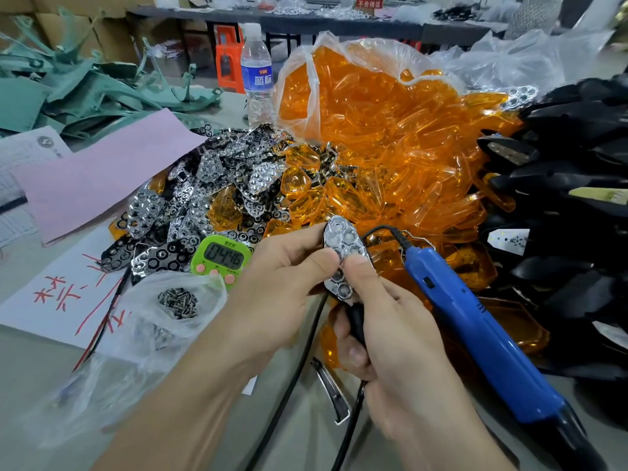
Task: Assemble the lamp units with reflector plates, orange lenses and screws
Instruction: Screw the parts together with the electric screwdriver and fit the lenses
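My left hand (pixel 289 277) and my right hand (pixel 384 334) hold one lamp unit between them above the table. A chrome reflector plate (pixel 343 243) sits on the unit's face; my left thumb and my right thumb press on it. My right fingers curl round the unit's black stem (pixel 356 322). A heap of chrome reflector plates (pixel 204 195) lies behind my left hand. Orange lenses (pixel 390 141) spill from a clear bag beyond it. Small screws (pixel 178 302) lie in a plastic bag at the left. Black lamp housings (pixel 574 185) are piled at the right.
A blue electric screwdriver (pixel 475 321) lies right of my hands, its cable looping past them. A green timer (pixel 221 260) stands by the screws. A water bottle (pixel 256 76), pink and white papers (pixel 102 171) and green plastic scraps (pixel 68 86) fill the left and back.
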Demonstrator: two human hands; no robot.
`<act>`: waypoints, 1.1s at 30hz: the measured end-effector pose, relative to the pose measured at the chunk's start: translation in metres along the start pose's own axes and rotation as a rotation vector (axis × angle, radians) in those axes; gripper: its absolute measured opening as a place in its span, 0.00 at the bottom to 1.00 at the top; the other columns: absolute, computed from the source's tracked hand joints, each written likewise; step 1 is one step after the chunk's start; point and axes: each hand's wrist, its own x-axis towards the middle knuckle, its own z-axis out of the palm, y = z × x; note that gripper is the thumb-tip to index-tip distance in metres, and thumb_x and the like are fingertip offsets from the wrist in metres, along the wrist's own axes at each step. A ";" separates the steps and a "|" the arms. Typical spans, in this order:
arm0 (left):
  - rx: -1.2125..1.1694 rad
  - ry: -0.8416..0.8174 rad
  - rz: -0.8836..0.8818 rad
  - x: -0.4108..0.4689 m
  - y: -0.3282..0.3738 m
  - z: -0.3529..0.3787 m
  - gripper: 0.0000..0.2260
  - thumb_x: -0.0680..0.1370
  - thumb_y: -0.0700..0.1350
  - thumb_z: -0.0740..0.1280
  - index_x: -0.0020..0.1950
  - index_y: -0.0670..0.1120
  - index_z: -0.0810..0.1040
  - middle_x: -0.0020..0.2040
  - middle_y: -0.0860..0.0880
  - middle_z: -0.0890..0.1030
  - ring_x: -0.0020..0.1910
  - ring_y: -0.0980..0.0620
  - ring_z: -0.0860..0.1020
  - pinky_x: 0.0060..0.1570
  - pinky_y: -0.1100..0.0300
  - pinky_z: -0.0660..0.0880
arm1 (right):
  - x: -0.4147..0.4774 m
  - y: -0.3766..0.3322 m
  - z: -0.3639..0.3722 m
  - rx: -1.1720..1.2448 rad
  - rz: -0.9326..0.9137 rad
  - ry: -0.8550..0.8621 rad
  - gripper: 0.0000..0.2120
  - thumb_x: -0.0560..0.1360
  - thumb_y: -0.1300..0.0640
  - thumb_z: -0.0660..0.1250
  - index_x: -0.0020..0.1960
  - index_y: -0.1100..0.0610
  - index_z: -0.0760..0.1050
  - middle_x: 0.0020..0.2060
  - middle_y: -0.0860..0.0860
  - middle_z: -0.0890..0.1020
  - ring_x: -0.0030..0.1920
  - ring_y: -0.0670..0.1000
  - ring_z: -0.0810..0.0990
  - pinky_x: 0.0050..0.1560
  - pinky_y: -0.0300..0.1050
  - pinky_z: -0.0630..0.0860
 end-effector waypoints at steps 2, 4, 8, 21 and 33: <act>0.069 0.017 0.023 -0.002 0.000 0.001 0.11 0.80 0.45 0.63 0.53 0.44 0.84 0.44 0.43 0.83 0.43 0.49 0.79 0.46 0.52 0.76 | 0.000 0.000 0.002 0.006 -0.001 0.011 0.23 0.79 0.47 0.67 0.26 0.47 0.79 0.28 0.55 0.72 0.18 0.44 0.66 0.18 0.33 0.60; 0.122 0.034 0.035 -0.002 0.000 0.002 0.11 0.79 0.46 0.63 0.53 0.45 0.84 0.47 0.41 0.84 0.45 0.52 0.79 0.48 0.54 0.77 | -0.001 -0.001 0.002 0.006 0.002 0.016 0.22 0.79 0.47 0.68 0.27 0.47 0.79 0.29 0.55 0.72 0.19 0.44 0.66 0.18 0.33 0.60; 0.015 0.156 -0.006 -0.002 0.005 0.005 0.16 0.76 0.50 0.65 0.52 0.37 0.81 0.52 0.29 0.80 0.45 0.43 0.79 0.50 0.39 0.78 | -0.002 0.001 0.004 -0.052 -0.041 -0.029 0.18 0.80 0.49 0.67 0.32 0.46 0.83 0.27 0.54 0.72 0.19 0.44 0.66 0.18 0.34 0.60; -0.086 0.352 0.058 -0.003 0.001 0.013 0.14 0.83 0.39 0.64 0.40 0.45 0.85 0.41 0.37 0.85 0.38 0.45 0.82 0.37 0.55 0.79 | 0.009 0.028 0.005 -0.357 -0.353 0.005 0.16 0.69 0.32 0.65 0.50 0.38 0.83 0.28 0.40 0.79 0.32 0.43 0.76 0.37 0.45 0.73; -0.232 0.263 0.081 0.001 0.003 0.005 0.11 0.76 0.47 0.67 0.42 0.46 0.88 0.42 0.42 0.86 0.45 0.44 0.85 0.48 0.50 0.83 | 0.007 0.021 0.001 -0.286 -0.237 -0.053 0.13 0.73 0.37 0.68 0.44 0.44 0.83 0.25 0.46 0.73 0.26 0.46 0.69 0.26 0.40 0.64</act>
